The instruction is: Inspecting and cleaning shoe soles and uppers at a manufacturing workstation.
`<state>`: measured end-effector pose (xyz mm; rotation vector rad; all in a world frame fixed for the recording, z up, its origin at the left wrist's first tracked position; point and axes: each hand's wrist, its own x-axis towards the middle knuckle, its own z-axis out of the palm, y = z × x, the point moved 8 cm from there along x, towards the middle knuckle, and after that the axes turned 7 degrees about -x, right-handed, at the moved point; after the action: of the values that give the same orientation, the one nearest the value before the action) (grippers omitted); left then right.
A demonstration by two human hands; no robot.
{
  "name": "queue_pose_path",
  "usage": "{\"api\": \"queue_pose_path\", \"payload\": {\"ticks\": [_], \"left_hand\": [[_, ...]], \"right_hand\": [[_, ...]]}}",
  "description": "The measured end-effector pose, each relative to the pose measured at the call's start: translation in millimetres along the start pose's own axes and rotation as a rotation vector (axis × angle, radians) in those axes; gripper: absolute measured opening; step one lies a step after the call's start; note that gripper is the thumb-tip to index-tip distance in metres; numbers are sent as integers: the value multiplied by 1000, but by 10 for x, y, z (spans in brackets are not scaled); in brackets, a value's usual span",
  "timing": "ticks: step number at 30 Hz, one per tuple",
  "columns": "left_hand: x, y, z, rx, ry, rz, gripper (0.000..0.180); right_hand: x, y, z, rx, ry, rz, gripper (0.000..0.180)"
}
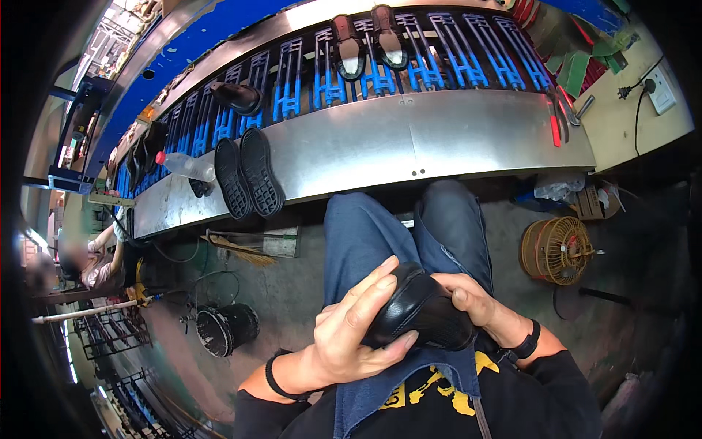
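Observation:
A black leather shoe is held over my lap between both hands. My left hand is closed round its left end, fingers along the upper edge and thumb beneath. My right hand grips the other side, with some of its fingers hidden behind the shoe. On the metal ledge ahead, two black treaded soles lie side by side, their front ends over the near edge. Beyond them a dark shoe rests on the blue-barred conveyor. Two more shoes sit farther along it, bottoms showing pale patches.
A clear bottle with a red cap lies left of the soles. Red-handled tools are at the ledge's right end. On the floor stand a black bucket and a round wicker basket. Another person is at far left.

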<state>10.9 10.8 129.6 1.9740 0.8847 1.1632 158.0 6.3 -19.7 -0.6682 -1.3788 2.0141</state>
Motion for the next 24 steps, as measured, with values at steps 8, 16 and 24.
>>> {"api": "queue_pose_path", "payload": {"ticks": [8, 16, 24], "left_hand": [[99, -109, 202, 14, 101, 2, 94], [354, -83, 243, -59, -71, 16, 89], [384, -195, 122, -174, -260, 23, 73]], "right_hand": [[-44, -65, -116, 216, 108, -16, 79], [-42, -122, -244, 714, 322, -102, 68], [-30, -85, -197, 839, 185, -119, 72]]}}
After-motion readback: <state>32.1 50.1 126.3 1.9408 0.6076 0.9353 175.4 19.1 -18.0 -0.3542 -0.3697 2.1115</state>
